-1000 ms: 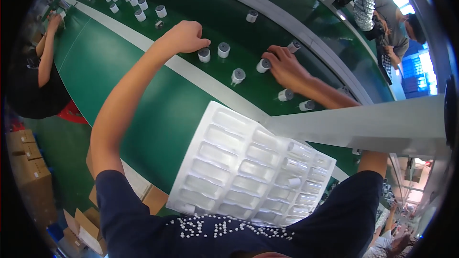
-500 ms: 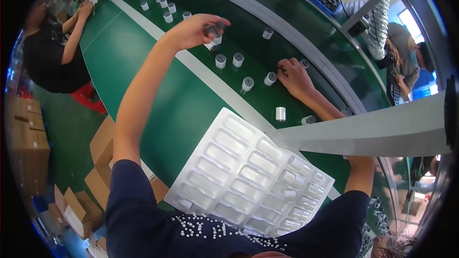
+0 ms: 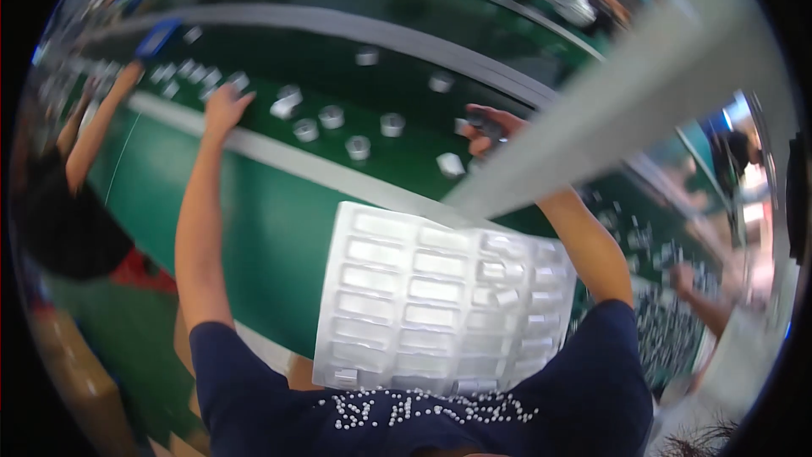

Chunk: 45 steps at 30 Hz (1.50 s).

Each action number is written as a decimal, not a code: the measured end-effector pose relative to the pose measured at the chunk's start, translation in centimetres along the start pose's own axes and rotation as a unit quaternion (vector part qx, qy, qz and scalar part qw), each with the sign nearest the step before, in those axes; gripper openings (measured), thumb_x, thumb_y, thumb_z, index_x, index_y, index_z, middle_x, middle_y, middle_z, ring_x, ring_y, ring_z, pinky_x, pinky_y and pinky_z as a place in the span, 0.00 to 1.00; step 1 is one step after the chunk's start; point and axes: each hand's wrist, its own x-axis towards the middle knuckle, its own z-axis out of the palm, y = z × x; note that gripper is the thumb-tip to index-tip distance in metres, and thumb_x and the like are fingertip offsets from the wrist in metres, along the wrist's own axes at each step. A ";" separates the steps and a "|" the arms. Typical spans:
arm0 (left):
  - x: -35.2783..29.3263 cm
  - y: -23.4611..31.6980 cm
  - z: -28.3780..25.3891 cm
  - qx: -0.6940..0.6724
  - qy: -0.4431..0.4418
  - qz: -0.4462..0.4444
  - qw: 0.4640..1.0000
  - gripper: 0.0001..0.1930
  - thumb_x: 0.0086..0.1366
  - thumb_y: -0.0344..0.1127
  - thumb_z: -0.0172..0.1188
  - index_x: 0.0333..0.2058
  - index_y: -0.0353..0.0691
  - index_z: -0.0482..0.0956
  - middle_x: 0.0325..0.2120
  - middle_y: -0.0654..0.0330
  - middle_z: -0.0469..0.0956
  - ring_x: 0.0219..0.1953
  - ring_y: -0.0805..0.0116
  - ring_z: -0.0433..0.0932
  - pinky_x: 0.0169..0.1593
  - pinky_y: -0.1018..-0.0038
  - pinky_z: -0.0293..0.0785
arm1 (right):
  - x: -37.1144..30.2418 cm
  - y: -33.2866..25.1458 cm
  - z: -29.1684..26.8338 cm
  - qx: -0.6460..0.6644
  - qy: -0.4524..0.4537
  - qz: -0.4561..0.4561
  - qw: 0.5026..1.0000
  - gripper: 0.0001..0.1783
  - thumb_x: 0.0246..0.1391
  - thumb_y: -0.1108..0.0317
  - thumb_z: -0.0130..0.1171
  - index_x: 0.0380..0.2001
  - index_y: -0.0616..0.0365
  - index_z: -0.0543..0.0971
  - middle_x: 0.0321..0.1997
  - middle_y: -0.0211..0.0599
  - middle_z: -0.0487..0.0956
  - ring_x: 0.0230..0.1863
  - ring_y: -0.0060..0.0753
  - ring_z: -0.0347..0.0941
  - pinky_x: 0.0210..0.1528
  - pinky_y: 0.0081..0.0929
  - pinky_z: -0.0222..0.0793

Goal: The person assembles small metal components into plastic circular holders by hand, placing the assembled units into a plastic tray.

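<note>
My left hand [image 3: 224, 108] reaches out at the far left, beside a small white cylinder [image 3: 239, 80] with a grey end. Its thumb stands apart from the fingers, and nothing shows between them, though the picture is smeared. Right of centre, the fingers of my right hand [image 3: 499, 131] are curled around a dark grey cylindrical part [image 3: 486, 125]. Just below that hand lies another white cylinder [image 3: 450, 165]. Several more, such as this upright cylinder [image 3: 392, 124], stand on the green surface between my hands. Close to my chest is a clear plastic blister tray [image 3: 368, 278], with pieces in some right-hand pockets.
A grey post [image 3: 584, 110] slants across in front of my right forearm. The light strip [image 3: 321, 171] runs along the green table [image 3: 262, 228]. A co-worker's arm [image 3: 97, 131] reaches in at the left, near a blue tray [image 3: 157, 38]. Cardboard boxes [image 3: 76, 364] stand lower left.
The view has turned. My left hand has moved left along the cylinders, and the dark part it held no longer shows there. My right hand is now closed on a dark part.
</note>
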 end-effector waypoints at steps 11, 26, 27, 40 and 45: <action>-4.5 4.6 -2.2 -0.148 0.178 0.101 0.968 0.17 0.63 0.44 0.68 0.26 0.37 0.75 0.23 0.64 0.73 0.28 0.75 0.68 0.37 0.75 0.68 | -27.4 9.7 -2.3 -0.645 0.400 -0.370 0.535 0.11 0.56 0.69 0.63 0.42 0.59 0.81 0.37 0.40 0.78 0.35 0.41 0.78 0.40 0.30 0.73; -38.5 55.2 -4.3 -0.411 -0.414 0.407 0.703 0.09 0.58 0.26 0.67 0.34 0.37 0.74 0.37 0.54 0.74 0.38 0.57 0.76 0.42 0.66 0.74 | -38.0 11.6 -12.4 -0.754 0.472 -0.293 0.350 0.15 0.52 0.66 0.64 0.44 0.56 0.81 0.47 0.42 0.80 0.52 0.49 0.72 0.52 0.41 0.70; -39.2 57.2 -3.0 -0.380 -0.385 0.461 0.704 0.09 0.59 0.27 0.66 0.36 0.37 0.75 0.39 0.53 0.73 0.41 0.55 0.75 0.44 0.64 0.73 | -37.8 10.9 -12.5 -0.763 0.468 -0.303 0.326 0.15 0.52 0.65 0.64 0.43 0.56 0.81 0.46 0.43 0.79 0.52 0.50 0.72 0.52 0.42 0.70; -39.9 57.6 -0.2 -0.282 -0.310 0.606 0.676 0.21 0.60 0.35 0.64 0.52 0.38 0.76 0.57 0.44 0.68 0.59 0.42 0.67 0.60 0.54 0.68 | -19.8 -7.7 -14.4 -0.834 0.279 -0.211 0.427 0.23 0.49 0.62 0.63 0.50 0.55 0.78 0.49 0.47 0.78 0.55 0.51 0.72 0.57 0.44 0.69; -36.1 52.8 -3.4 -0.211 -0.256 0.555 0.763 0.21 0.59 0.36 0.66 0.50 0.38 0.77 0.53 0.44 0.71 0.56 0.43 0.68 0.58 0.55 0.69 | -16.1 -10.7 -15.1 -0.872 0.169 -0.048 0.457 0.21 0.43 0.68 0.68 0.44 0.58 0.81 0.42 0.48 0.81 0.48 0.49 0.78 0.49 0.40 0.74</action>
